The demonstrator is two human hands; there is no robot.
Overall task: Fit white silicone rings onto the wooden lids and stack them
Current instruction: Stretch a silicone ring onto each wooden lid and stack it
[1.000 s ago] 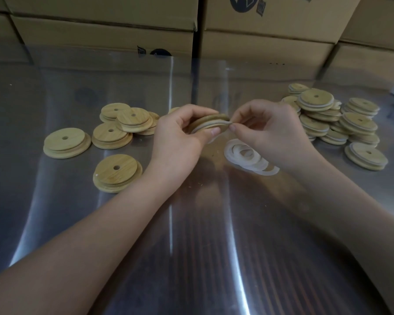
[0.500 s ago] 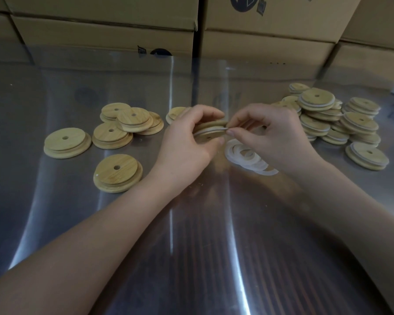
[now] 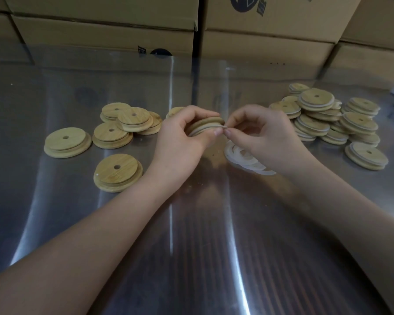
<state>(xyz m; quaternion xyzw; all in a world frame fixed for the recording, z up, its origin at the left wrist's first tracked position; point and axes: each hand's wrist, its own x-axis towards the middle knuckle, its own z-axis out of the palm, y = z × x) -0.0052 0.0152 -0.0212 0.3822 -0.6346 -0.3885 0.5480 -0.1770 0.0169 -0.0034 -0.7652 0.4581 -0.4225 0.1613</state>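
Steel table [image 3: 191, 246]: nearest me.
Left hand [image 3: 180, 142]: fingers curled round one wooden lid [image 3: 205, 125], held edge-on above the table.
Right hand [image 3: 266, 135]: thumb and forefinger pinching the white ring [image 3: 223, 127] at that lid's rim.
Lid: I judge it light and rigid, best gripped by its edge.
Ring: soft and stretchy, liable to roll off.
Loose rings [image 3: 248, 161]: partly under my right wrist.
Bare lids [image 3: 117, 171]: left.
Ringed lids [image 3: 316, 119]: heaped right.
Cartons [image 3: 105, 32]: behind.
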